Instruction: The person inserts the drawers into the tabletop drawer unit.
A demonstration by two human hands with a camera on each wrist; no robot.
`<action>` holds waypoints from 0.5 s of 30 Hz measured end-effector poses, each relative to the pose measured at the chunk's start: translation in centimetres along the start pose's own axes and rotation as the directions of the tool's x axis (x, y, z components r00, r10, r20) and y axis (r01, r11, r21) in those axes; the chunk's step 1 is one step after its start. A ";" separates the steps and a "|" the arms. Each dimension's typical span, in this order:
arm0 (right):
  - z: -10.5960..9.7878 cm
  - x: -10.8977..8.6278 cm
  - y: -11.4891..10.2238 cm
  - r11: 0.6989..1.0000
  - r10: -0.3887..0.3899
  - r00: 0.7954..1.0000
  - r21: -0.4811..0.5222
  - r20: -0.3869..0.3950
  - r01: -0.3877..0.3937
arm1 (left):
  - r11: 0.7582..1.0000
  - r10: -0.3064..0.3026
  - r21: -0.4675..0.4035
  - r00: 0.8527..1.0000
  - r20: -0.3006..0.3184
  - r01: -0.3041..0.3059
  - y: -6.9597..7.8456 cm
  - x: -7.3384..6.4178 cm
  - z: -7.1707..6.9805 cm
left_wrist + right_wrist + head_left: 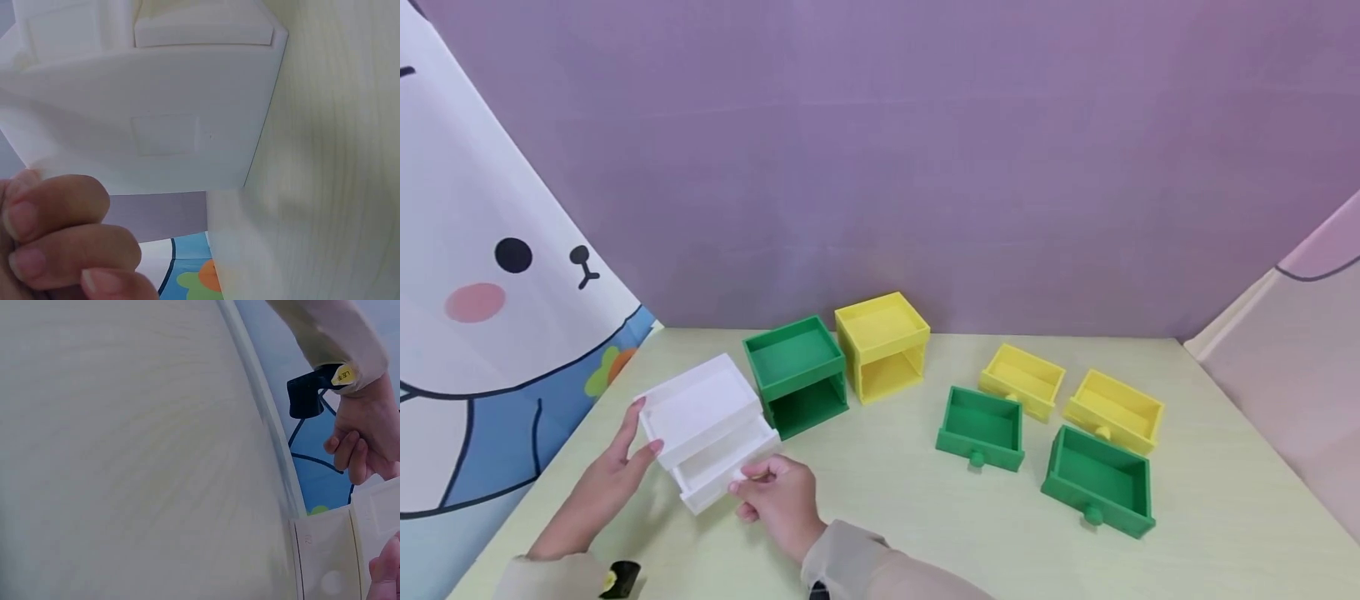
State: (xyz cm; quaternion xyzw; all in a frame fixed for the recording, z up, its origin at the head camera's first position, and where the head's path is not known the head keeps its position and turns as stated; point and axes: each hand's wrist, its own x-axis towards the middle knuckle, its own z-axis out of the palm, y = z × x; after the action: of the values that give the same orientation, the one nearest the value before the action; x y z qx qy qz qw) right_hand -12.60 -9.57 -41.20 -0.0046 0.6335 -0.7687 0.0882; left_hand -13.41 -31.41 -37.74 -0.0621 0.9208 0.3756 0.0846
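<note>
Sitting nearest, at the bottom left of the head view, a black wrist camera [620, 579] bears a yellow label [343, 375] whose dark characters are too small to read surely. Left of centre, the left hand [602, 492] has its fingers clamped on the side of the white cabinet [700, 408]; the right hand [786, 500] pinches the front of its partly pulled-out white drawer [711, 490]. A faint mark [308, 539], perhaps "02", shows on white plastic in the right wrist view's lower right.

Just beyond, toward mid-frame, stand a green cabinet [797, 358] and a yellow cabinet [883, 325], both open-fronted. Right of centre lie two green drawers [982, 421], with two yellow drawers [1022, 379] behind them. The pale, faintly grained tabletop [887, 492] reaches a plain purple backdrop [880, 167]; a cartoon-printed cloth [475, 208] fills the left of the frame, a pale pinkish cloth [1300, 375] the right.
</note>
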 end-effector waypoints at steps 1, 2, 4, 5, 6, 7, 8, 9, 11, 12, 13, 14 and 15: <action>0.0 0.1 -0.1 1.000 -0.005 1.000 -0.011 0.005 0.005 | 1.000 -0.005 -0.002 1.000 0.002 0.005 0.0 0.1 0.0; 0.0 0.2 -0.1 1.000 -0.011 1.000 -0.026 0.006 0.011 | 1.000 -0.007 -0.002 1.000 0.003 0.007 0.0 0.1 0.0; 0.1 0.4 -0.2 0.999 -0.023 1.000 -0.047 0.015 0.024 | 1.000 0.001 -0.002 1.000 0.000 -0.001 -0.1 0.1 0.1; 0.1 0.5 -0.2 0.998 -0.027 0.999 -0.053 0.018 0.028 | 1.000 0.012 -0.001 1.000 -0.003 -0.012 -0.1 0.2 0.0; 0.1 0.5 -0.3 0.997 -0.035 0.999 -0.068 0.020 0.036 | 1.000 0.025 0.003 1.000 -0.008 -0.025 -0.2 0.1 0.0; 0.1 0.6 -0.3 0.996 -0.040 0.999 -0.082 0.021 0.041 | 0.999 0.040 0.008 0.999 -0.012 -0.040 -0.2 0.2 0.1; 0.1 0.6 -0.3 0.995 -0.044 0.999 -0.094 0.022 0.046 | 0.999 0.047 0.009 0.999 -0.015 -0.047 -0.2 0.2 0.1; 0.2 0.7 -0.4 0.994 -0.046 0.999 -0.101 0.022 0.048 | 0.999 0.052 0.009 0.999 -0.015 -0.051 -0.2 0.2 0.1; 0.2 0.7 -0.5 0.992 -0.046 0.999 -0.118 0.022 0.049 | 0.999 0.052 0.012 0.999 -0.016 -0.052 -0.2 0.2 0.1; 0.3 0.8 -0.5 0.991 -0.047 0.999 -0.124 0.023 0.049 | 0.999 0.043 0.010 0.999 -0.015 -0.043 -0.2 0.2 0.1; 0.4 0.8 -0.5 0.991 -0.048 0.999 -0.126 0.024 0.051 | 0.999 0.037 0.008 0.999 -0.014 -0.037 -0.2 0.2 0.1; 0.4 0.9 -0.5 0.991 -0.049 0.998 -0.125 0.026 0.052 | 1.000 0.030 -0.001 0.999 -0.012 -0.030 -0.2 0.2 0.1; 0.4 1.0 -0.5 0.990 -0.052 0.998 -0.130 0.024 0.054 | 1.000 0.030 -0.005 0.999 -0.012 -0.030 -0.2 0.2 0.2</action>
State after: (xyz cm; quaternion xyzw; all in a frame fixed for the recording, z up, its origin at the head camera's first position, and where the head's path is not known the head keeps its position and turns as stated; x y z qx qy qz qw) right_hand -13.56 -10.04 -40.67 -0.0352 0.6813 -0.7274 0.0739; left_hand -13.56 -31.41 -38.09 -0.0505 0.9211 0.3791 0.0733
